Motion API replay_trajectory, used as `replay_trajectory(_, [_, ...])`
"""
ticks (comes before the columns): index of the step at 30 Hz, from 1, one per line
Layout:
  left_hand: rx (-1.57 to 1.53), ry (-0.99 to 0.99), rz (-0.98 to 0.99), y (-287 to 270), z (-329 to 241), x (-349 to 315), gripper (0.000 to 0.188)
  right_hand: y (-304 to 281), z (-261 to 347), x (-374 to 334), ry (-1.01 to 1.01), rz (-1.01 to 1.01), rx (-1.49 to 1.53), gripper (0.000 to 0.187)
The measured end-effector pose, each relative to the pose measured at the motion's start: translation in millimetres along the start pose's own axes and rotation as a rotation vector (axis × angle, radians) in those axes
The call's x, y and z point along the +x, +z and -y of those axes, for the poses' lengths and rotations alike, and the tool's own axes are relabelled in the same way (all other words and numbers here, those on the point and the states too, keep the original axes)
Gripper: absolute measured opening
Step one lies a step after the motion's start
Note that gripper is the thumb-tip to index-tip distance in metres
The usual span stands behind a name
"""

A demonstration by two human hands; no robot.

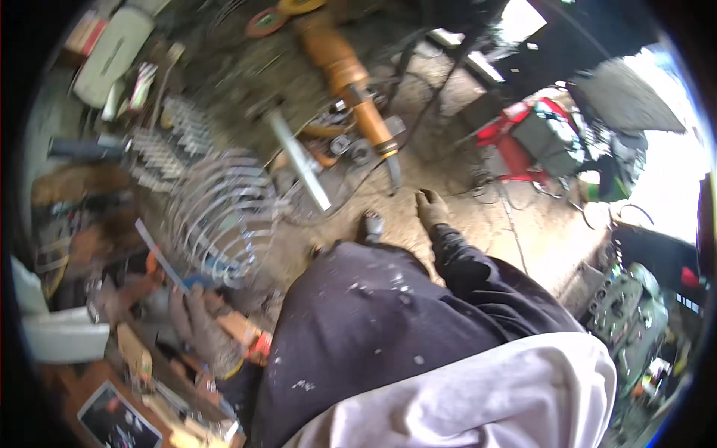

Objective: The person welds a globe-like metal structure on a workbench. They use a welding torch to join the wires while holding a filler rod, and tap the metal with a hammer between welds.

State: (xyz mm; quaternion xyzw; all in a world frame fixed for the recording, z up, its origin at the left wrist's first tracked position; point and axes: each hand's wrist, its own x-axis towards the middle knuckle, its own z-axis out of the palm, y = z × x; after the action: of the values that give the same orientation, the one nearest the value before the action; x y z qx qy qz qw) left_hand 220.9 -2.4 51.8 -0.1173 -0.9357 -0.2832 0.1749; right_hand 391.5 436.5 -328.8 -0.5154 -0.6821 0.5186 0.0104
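Note:
My left hand (205, 328), in a grey work glove with a yellow cuff edge, reaches over a cluttered surface at the lower left. Its fingers look stretched out, though motion blurs them. A thin, light metal strip (160, 254) ends by its fingertips; I cannot tell whether they touch. Beside the palm lies an orange-red box-like piece (250, 340). My right hand (431, 209), in a tan glove, hangs over the floor with fingers slightly bent and apart, holding nothing. Beyond it lies an orange power tool (347, 75) with a dark cable.
A round cage of metal rings (228, 209) stands left of my legs, with toothed metal strips (168, 142) behind it. A pale metal bar (299, 160) leans ahead. Red and grey equipment (523, 142) sits at the far right, and a greenish machine part (631, 306) at the near right.

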Motion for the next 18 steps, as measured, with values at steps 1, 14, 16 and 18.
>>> replay_trajectory(1, [-0.069,-0.020,-0.008,-1,-13,5,0.026,-6,19,4,-0.127,-0.212,0.273,0.035])
replay_trajectory(14, [-0.578,-0.008,-0.004,29,17,12,0.027,-123,339,53,-0.477,-0.688,0.025,0.070])
replay_trajectory(16, [-0.457,0.152,0.029,27,21,5,0.026,-110,364,39,-0.490,-0.851,0.014,0.069])
replay_trajectory(18, [-0.599,-0.144,-0.007,25,4,-6,0.028,-103,381,43,-0.460,-0.818,0.069,0.066])
